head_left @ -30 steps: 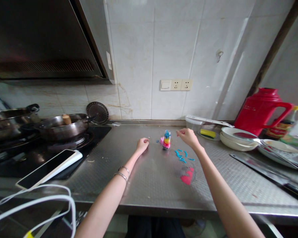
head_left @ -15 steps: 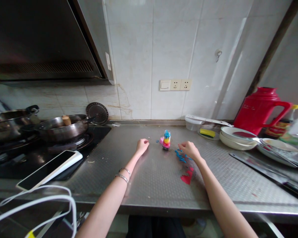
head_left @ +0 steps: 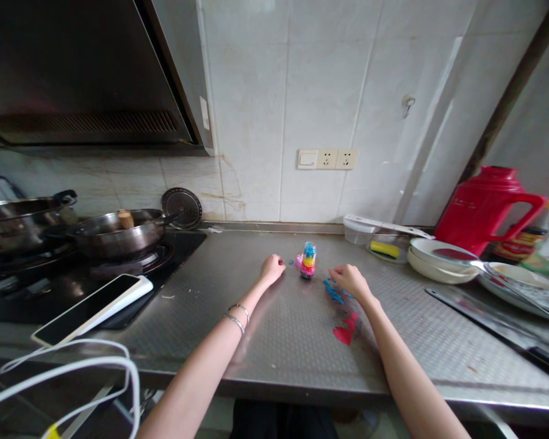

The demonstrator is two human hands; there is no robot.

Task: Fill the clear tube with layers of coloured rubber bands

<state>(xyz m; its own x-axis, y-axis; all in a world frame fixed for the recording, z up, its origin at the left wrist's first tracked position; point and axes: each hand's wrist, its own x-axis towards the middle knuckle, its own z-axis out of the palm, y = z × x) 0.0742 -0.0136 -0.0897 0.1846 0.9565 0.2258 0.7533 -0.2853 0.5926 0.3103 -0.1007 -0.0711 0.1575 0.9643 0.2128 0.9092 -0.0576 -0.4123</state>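
A small clear jar (head_left: 308,261) stands upright on the steel counter, with blue, yellow, pink and dark layers inside. Just left of it, apart from the glass, is my left hand (head_left: 272,270), its fingers curled closed; whatever they may hold is hidden. On the jar's other side, my right hand (head_left: 350,281) hovers over or rests by loose blue pieces (head_left: 333,292), fingertips pinched together. I cannot make out anything between them. Behind the jar sits a small pink object (head_left: 299,260). A red heart-shaped piece (head_left: 345,329) lies nearer the counter's front.
At left, a pan (head_left: 119,235) stands on the stove, and a phone (head_left: 89,308) lies by white cables (head_left: 91,363). To the right are a yellow sponge (head_left: 385,249), stacked bowls (head_left: 439,262), a knife (head_left: 485,323) and a red thermos (head_left: 482,210).
My left hand has moved a little right, closer to the jar. The right hand stays by the blue pieces with hardly any movement. The view has shifted slightly.
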